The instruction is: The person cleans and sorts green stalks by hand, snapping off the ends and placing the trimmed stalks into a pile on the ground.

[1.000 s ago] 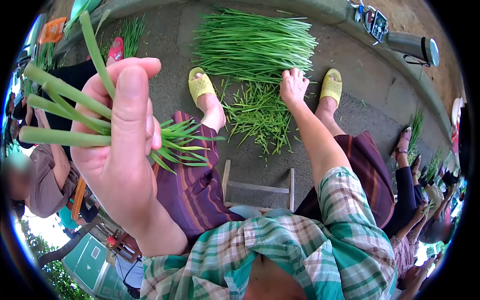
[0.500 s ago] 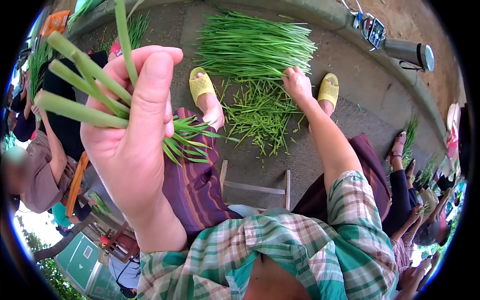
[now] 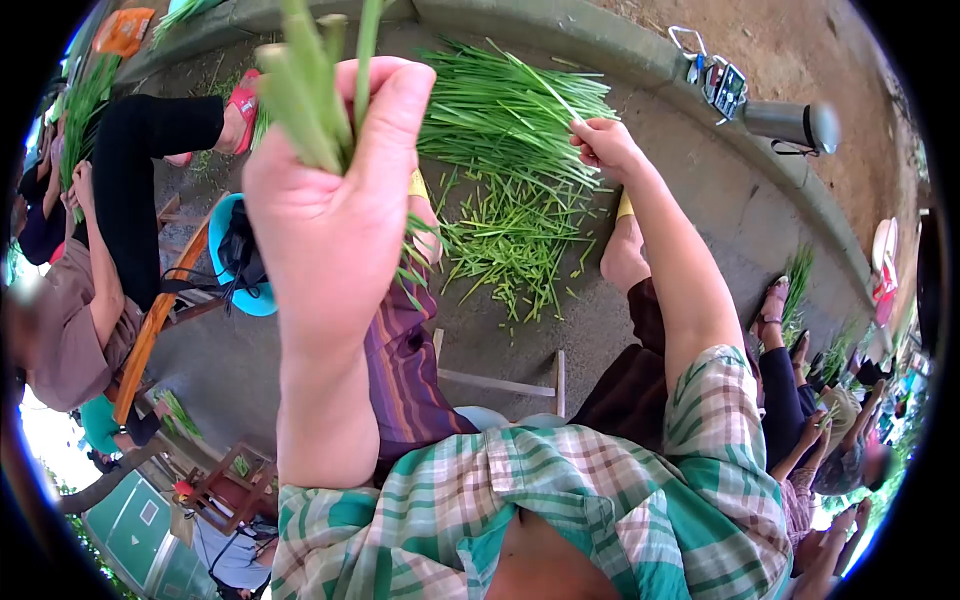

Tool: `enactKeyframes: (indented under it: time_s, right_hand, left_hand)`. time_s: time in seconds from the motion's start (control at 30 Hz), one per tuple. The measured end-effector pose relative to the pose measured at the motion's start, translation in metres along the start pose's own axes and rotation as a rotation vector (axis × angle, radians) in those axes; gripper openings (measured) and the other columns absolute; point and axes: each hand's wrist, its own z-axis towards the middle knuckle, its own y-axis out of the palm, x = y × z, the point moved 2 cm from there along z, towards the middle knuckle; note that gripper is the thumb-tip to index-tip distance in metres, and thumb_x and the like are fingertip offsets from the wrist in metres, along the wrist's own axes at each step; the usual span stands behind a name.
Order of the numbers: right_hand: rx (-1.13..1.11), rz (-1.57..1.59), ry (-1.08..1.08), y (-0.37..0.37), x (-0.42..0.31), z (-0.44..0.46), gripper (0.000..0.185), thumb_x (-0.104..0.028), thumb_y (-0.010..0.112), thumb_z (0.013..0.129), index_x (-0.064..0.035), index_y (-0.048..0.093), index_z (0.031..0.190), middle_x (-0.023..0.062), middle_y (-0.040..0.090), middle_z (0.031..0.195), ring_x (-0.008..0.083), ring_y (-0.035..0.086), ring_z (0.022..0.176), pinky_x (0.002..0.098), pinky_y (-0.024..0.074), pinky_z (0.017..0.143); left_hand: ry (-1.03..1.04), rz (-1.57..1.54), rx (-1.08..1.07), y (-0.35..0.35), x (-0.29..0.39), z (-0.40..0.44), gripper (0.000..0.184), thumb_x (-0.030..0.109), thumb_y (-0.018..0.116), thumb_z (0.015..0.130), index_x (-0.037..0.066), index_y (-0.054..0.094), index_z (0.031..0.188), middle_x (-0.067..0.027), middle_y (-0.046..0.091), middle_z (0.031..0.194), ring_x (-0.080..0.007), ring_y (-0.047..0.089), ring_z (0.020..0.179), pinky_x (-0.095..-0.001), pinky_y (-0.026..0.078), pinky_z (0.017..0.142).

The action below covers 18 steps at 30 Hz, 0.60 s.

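Close to the camera, my left hand (image 3: pixel 335 215) is closed around a bunch of thick green stalks (image 3: pixel 305 95), cut ends up and blurred. Thin leaf tips hang below that fist. Farther off, my right hand (image 3: pixel 610 150) pinches the pale end of a long green stalk (image 3: pixel 545 90), which slants over the pile. The pile of long green stalks (image 3: pixel 470 105) lies on the ground just left of my right hand. Between my feet, short cut stalk pieces (image 3: pixel 515 240) are scattered below the pile.
A concrete kerb (image 3: pixel 560 35) curves behind the pile, with a metal flask (image 3: pixel 790 125) beyond it at right. A wooden frame (image 3: pixel 500 382) stands between my legs. At left are a blue basin (image 3: pixel 240 255) and a seated person (image 3: pixel 75 320); more people sit at right.
My left hand with its bunch has moved right and up in view. My right hand has risen slightly from the pile's edge, with a stalk now pinched in it. The view has shifted slightly.
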Motion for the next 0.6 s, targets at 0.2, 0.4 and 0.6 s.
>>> enactKeyframes:
  time_s: [0.2, 0.4, 0.6]
  right_hand:
    - [-0.104, 0.205, -0.052, -0.015, -0.061, -0.049, 0.025, -0.028, 0.06, 0.096, -0.004, 0.066, 0.1, -0.0054, 0.055, 0.072, 0.0024, 0.048, 0.055, 0.0195, 0.0468, 0.051]
    - [-0.124, 0.283, -0.186, -0.012, -0.114, -0.128, 0.032, -0.032, 0.057, 0.097, -0.0022, 0.065, 0.106, -0.003, 0.056, 0.074, 0.0064, 0.05, 0.056, 0.0219, 0.0452, 0.053]
    - [-0.099, 0.343, -0.273, 0.01, -0.14, -0.23, 0.034, -0.033, 0.053, 0.1, -0.0001, 0.062, 0.103, -0.0003, 0.06, 0.079, 0.0068, 0.054, 0.064, 0.0225, 0.045, 0.055]
  left_hand:
    - [0.447, 0.358, -0.04, 0.012, -0.005, 0.004, 0.009, 0.006, 0.068, 0.087, 0.004, 0.067, 0.096, 0.001, 0.055, 0.074, -0.0063, 0.055, 0.062, -0.0226, 0.042, 0.055]
    - [0.619, 0.661, -0.269, 0.041, -0.011, -0.004, 0.028, -0.002, 0.066, 0.072, 0.009, 0.066, 0.098, -0.0078, 0.059, 0.086, -0.0258, 0.065, 0.073, -0.0368, 0.053, 0.063]
    - [0.883, 0.666, -0.265, 0.068, -0.01, -0.019, 0.028, 0.005, 0.063, 0.076, 0.007, 0.066, 0.104, -0.0072, 0.058, 0.103, -0.0222, 0.066, 0.085, -0.0328, 0.055, 0.068]
